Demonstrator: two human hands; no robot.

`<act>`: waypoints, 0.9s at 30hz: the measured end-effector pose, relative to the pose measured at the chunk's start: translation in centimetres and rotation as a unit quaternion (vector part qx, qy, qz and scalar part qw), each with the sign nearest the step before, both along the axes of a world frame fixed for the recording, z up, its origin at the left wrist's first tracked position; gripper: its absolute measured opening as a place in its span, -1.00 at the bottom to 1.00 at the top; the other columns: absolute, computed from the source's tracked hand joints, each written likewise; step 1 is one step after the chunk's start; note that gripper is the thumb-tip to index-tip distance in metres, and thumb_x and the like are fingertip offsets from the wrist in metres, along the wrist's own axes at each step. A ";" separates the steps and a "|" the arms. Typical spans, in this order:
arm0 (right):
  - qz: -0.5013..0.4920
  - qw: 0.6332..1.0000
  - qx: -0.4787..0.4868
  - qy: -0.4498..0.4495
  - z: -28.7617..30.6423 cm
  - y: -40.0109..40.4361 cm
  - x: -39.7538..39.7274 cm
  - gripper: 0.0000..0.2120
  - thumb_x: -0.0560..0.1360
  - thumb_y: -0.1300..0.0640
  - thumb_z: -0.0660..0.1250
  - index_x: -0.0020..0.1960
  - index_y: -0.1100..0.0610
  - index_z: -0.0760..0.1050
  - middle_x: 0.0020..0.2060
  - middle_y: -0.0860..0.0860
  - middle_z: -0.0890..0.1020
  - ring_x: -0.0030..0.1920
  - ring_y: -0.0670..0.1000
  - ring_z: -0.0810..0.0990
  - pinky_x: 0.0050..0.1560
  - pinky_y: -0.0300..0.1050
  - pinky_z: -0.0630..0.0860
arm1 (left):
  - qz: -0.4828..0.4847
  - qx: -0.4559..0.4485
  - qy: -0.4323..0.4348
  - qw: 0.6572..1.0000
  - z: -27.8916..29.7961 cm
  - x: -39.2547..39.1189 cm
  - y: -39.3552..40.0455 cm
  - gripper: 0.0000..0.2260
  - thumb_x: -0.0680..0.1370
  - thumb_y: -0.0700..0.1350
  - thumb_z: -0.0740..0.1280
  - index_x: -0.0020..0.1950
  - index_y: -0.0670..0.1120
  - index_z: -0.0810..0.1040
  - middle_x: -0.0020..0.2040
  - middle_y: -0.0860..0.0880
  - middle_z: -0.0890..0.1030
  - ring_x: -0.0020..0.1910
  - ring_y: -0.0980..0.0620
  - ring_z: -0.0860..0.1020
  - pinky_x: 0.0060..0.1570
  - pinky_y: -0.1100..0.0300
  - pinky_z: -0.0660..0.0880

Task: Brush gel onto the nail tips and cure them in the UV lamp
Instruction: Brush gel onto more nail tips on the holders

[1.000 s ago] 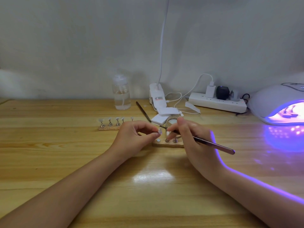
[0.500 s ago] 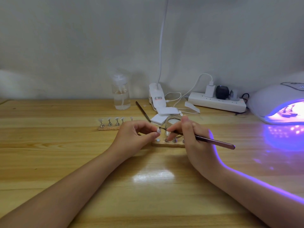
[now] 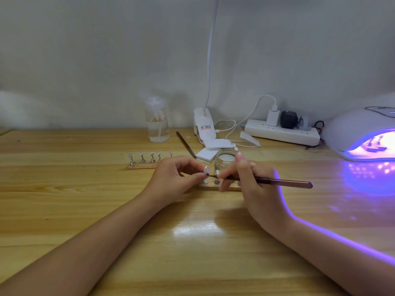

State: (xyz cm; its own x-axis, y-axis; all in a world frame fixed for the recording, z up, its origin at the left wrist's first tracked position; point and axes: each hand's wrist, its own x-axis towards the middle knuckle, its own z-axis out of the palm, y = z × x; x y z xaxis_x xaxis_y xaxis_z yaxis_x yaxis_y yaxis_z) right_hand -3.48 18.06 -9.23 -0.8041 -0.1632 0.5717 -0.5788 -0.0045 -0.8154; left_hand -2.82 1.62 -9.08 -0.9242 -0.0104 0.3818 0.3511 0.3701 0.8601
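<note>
Now, toward the bench's (image 3: 64, 210) back edge a spare stand (image 3: 142, 166) waits with tips upright. Mid-bench, the left hand (image 3: 175, 178) pinches one nail tip (image 3: 206, 170) on its post, lifted to meet the bristles. Right hand (image 3: 252, 182) grips the brush (image 3: 277, 180) pen-style, gel jar (image 3: 224, 162) just behind. At the right edge, the UV lamp (image 3: 361, 135) glows, ready.

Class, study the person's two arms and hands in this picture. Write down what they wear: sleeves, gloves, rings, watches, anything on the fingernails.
Both forearms are bare right to the bottom edge of the frame: no sleeves show. The left hand and the right hand wear no gloves, and no ring, watch or bracelet is visible. Violet light from the UV lamp edges the right arm. The fingernails look plain; polish is too small to judge.
</note>
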 end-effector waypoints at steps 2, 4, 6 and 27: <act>0.009 1.000 -0.011 -0.006 0.0 0.1 0.1 -0.60 0.52 0.07 0.11 -0.35 0.13 0.60 -0.52 0.09 0.60 -0.44 -0.02 0.60 -0.22 -0.33 0.47 | -0.002 0.004 0.002 1.000 0.0 0.0 0.0 -0.85 0.38 -0.26 0.45 -0.28 -0.02 0.60 -0.39 0.15 0.63 -0.36 0.28 0.56 -0.34 0.48 0.40; -0.001 1.000 -0.010 -0.003 0.1 0.1 0.0 -0.61 0.53 0.06 0.10 -0.34 0.08 0.60 -0.49 0.07 0.61 -0.40 -0.07 0.60 -0.25 -0.38 0.42 | -0.006 0.005 0.006 1.000 0.0 0.0 0.0 -0.86 0.37 -0.27 0.46 -0.28 -0.03 0.61 -0.38 0.15 0.63 -0.34 0.28 0.56 -0.32 0.48 0.41; -0.012 1.000 -0.001 0.007 0.2 -0.1 -0.1 -0.61 0.58 0.03 0.13 -0.31 0.08 0.60 -0.45 0.05 0.63 -0.36 -0.12 0.59 -0.26 -0.40 0.40 | -0.009 0.001 0.009 1.000 0.0 0.1 0.0 -0.86 0.37 -0.27 0.46 -0.28 -0.03 0.61 -0.37 0.14 0.63 -0.33 0.28 0.57 -0.31 0.48 0.41; 0.001 1.000 -0.003 0.005 -0.1 0.0 -0.1 -0.61 0.53 0.06 0.14 -0.36 0.10 0.60 -0.52 0.08 0.60 -0.44 -0.05 0.59 -0.22 -0.35 0.46 | 0.015 -0.005 0.001 1.000 0.2 0.1 0.1 -0.83 0.36 -0.25 0.47 -0.30 0.02 0.61 -0.39 0.18 0.63 -0.36 0.28 0.56 -0.34 0.47 0.42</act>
